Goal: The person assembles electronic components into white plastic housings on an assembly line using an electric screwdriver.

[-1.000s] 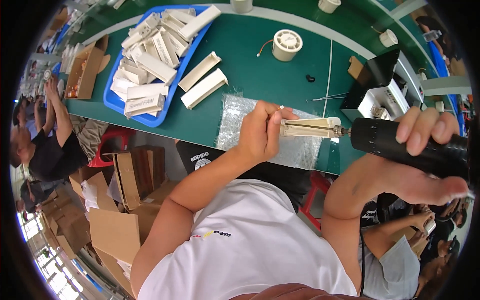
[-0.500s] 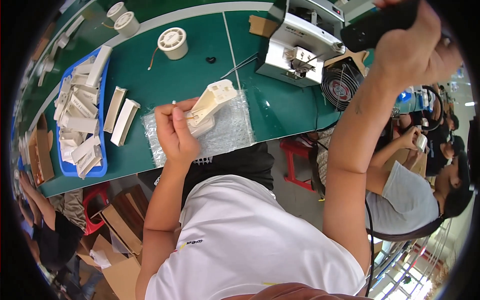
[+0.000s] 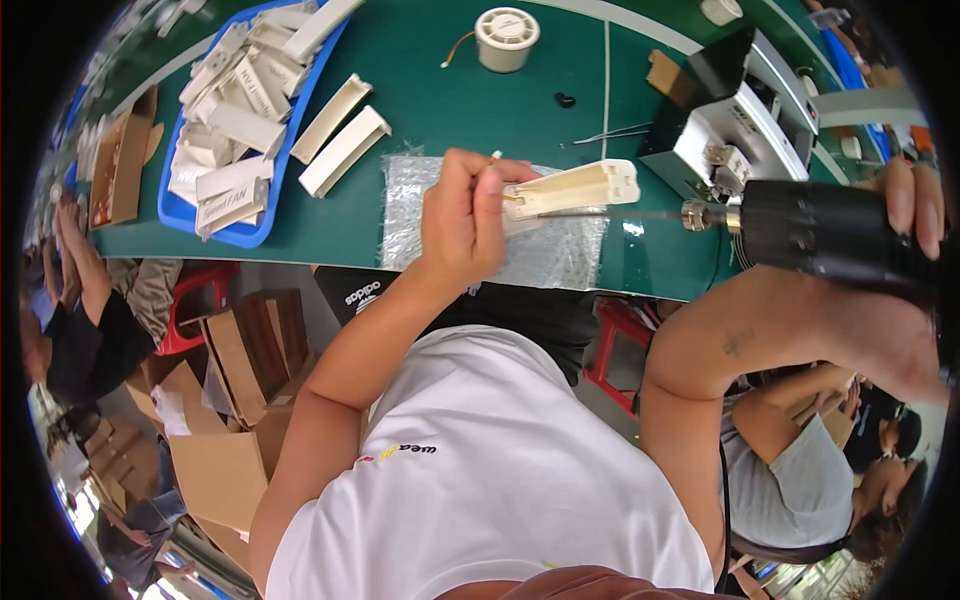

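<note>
My left hand (image 3: 465,215) is closed round a cream plastic housing (image 3: 580,190), its hollow side showing; a thin wire with a small white plug sticks out at the fingers. A black electric screwdriver (image 3: 830,230) lies nearly level in my right hand (image 3: 915,210), whose fingers wrap its body. Its long thin bit points left along the housing's near edge; its tip is close to my left fingers, and I cannot tell whether it touches a screw. Beneath the housing lies a bubble-wrap sheet (image 3: 420,185) on the green table (image 3: 420,90).
Left of the sheet are two loose cream housings (image 3: 345,150) and a blue tray (image 3: 262,228) piled with similar parts. A round fan unit (image 3: 507,42) stands at the back. At right is a silver-and-black machine (image 3: 690,130), with tweezers (image 3: 605,135) beside it. A co-worker (image 3: 790,470) sits at right.
My right hand has brought the screwdriver down from the upper right, its bit now alongside the housing. The housing has turned to lie more level in my left hand. The view has shifted.
</note>
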Available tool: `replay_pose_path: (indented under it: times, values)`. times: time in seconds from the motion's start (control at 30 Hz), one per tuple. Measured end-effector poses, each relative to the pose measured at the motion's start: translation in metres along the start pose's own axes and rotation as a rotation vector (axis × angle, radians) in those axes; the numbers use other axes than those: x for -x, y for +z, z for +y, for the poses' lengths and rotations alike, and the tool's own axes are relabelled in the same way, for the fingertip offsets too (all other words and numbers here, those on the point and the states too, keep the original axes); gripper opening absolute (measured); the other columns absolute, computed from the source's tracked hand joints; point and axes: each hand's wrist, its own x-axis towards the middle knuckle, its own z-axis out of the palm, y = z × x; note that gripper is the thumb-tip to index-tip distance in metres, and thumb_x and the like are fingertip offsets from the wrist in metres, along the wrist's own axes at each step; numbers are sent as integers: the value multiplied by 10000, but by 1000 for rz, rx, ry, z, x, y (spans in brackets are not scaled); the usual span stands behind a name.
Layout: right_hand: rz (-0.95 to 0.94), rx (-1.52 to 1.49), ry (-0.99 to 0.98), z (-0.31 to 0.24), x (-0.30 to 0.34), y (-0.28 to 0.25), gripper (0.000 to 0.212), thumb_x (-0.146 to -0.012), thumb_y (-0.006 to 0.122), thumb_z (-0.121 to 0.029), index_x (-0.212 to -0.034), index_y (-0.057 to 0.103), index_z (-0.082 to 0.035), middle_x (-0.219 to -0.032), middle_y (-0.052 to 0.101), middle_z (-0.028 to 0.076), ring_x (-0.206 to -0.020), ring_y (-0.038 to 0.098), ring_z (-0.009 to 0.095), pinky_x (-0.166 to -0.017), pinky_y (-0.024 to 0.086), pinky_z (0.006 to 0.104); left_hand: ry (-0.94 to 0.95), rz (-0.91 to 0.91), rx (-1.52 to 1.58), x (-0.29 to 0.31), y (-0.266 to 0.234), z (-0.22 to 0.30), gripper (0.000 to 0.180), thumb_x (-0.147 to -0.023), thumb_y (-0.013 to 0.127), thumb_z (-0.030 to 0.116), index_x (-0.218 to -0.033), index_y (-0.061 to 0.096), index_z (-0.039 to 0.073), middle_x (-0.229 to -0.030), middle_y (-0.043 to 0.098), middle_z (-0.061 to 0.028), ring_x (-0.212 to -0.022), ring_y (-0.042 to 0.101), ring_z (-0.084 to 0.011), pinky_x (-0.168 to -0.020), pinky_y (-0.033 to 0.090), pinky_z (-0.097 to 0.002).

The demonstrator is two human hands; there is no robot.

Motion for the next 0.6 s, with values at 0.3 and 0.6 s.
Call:
replay_pose_path:
  times: [0.3,0.6]
  values:
    - [-37,-59,-42,44,0,36,635,-961,466,-563,-1179,416,30,-963,584,194,-651,592,276,-474,507,382,83,30,49,-3,-1,-8,129,-1029,421,109,-942,426,14,-848,728,-138,-625,669,-199,-591,524,-299]
    - [19,-289,-65,54,20,63,676,-979,434,-603,-1128,450,56,-970,591,228,-726,629,309,-537,547,413,77,34,30,-2,0,-4,109,-1018,440,86,-946,412,10,-821,718,-151,-603,665,-220,-582,525,-312]
